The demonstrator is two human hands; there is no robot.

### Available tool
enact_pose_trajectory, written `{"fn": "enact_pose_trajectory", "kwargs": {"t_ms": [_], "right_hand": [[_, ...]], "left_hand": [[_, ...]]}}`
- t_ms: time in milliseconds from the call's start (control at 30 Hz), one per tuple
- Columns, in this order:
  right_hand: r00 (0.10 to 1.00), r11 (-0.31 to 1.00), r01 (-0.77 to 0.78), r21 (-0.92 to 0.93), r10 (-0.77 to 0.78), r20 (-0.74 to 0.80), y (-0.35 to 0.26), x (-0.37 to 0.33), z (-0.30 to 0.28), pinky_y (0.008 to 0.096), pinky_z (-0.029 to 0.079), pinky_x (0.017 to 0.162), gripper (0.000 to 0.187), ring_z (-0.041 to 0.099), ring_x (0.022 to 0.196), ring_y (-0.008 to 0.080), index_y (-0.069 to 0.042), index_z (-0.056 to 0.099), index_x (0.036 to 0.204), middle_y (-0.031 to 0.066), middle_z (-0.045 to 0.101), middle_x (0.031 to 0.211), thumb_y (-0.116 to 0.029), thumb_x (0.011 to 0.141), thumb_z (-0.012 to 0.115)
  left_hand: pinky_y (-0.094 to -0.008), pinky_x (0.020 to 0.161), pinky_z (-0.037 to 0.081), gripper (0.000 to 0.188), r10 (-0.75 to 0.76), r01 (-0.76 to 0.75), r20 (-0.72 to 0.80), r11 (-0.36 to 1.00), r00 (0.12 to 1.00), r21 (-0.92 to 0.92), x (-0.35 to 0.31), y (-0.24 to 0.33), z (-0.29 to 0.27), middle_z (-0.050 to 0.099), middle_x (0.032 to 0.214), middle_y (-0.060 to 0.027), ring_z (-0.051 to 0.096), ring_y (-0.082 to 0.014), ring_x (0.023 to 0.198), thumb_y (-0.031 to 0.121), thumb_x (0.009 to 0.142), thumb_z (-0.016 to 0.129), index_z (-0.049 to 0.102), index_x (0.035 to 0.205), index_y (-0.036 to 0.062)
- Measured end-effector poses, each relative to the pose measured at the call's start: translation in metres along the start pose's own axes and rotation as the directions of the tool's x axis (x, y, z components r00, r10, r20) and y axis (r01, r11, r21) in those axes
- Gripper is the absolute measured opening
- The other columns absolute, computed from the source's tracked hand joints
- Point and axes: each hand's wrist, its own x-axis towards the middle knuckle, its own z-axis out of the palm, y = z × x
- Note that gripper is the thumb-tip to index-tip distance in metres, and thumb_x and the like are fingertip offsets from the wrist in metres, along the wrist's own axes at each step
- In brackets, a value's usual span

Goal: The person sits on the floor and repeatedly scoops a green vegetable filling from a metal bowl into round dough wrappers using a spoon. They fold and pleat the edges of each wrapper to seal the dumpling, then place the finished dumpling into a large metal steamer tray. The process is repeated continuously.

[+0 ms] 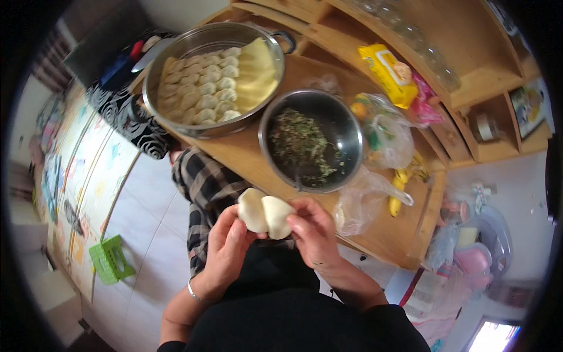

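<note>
Dough [273,215], white: pinched by nearly closed left fingers [236,230] and right fingers [300,226]; I judged overpulling might tear it.

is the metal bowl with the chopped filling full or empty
Partly full: chopped green filling covers the left and middle of the metal bowl, while bare metal shows on the right.

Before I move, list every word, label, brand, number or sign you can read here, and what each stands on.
None can be read clearly enough to quote.
Yellow package: any print is too small and blurred to read.
Bright screen at the lower right: washed out, unreadable.
White dough in the left hand and right hand: no lettering visible.
Metal bowl: no lettering visible.
</note>
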Motion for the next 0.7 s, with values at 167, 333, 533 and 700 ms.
{"fn": "enact_pose_trajectory", "kwargs": {"t_ms": [167, 333, 533, 700], "right_hand": [[0.997, 0.993, 0.033, -0.116, -0.041, -0.067, -0.015, -0.007, -0.015, 0.0247, 0.046, 0.079, 0.019, 0.056, 0.092, 0.0097, -0.004, 0.055, 0.109, 0.0032, 0.06, 0.1, -0.005, 0.091, 0.058], [0.9, 0.842, 0.094, -0.531, -0.299, -0.316, -0.057, -0.023, -0.076, 0.0187, 0.044, 0.066, 0.017, 0.054, 0.075, 0.0047, -0.003, 0.057, 0.106, 0.0003, 0.061, 0.089, -0.01, 0.092, 0.062], [0.858, 0.559, -0.112, -0.822, -0.362, -0.363, -0.057, -0.021, -0.156, 0.0244, 0.047, 0.066, 0.015, 0.059, 0.072, 0.0096, 0.001, 0.06, 0.103, 0.008, 0.066, 0.084, -0.008, 0.091, 0.06], [0.81, 0.036, -0.076, -0.996, -0.581, -0.083, -0.06, -0.007, -0.138, 0.0305, 0.05, 0.071, 0.014, 0.063, 0.083, 0.0207, -0.005, 0.064, 0.098, 0.0096, 0.065, 0.094, -0.007, 0.085, 0.066]], "left_hand": [[-0.028, 0.079, 0.05, 0.019, -0.025, 0.026, -0.053, 1.0, 0.998, 0.003, 0.004, -0.003, 0.0, 0.065, 0.1, -0.0067, 0.061, -0.0137, 0.086, 0.011, 0.096, 0.057, 0.058, 0.111, 0.0001], [-0.0291, 0.065, 0.055, 0.017, -0.092, 0.092, -0.044, 0.996, 0.995, 0.0, 0.005, 0.007, -0.009, 0.065, 0.1, -0.0083, 0.063, -0.0151, 0.08, 0.013, 0.097, 0.054, 0.057, 0.109, 0.0018], [-0.0343, 0.075, 0.059, 0.019, -0.17, 0.169, -0.036, 0.985, 0.985, -0.022, 0.011, 0.007, -0.002, 0.065, 0.103, -0.0109, 0.066, -0.0203, 0.089, 0.013, 0.096, 0.054, 0.055, 0.112, 0.001], [-0.0348, 0.077, 0.059, 0.027, -0.181, 0.182, 0.023, 0.983, 0.983, -0.019, 0.011, 0.003, -0.01, 0.065, 0.108, -0.0142, 0.067, -0.0223, 0.093, 0.011, 0.095, 0.058, 0.056, 0.119, -0.0022]]}}
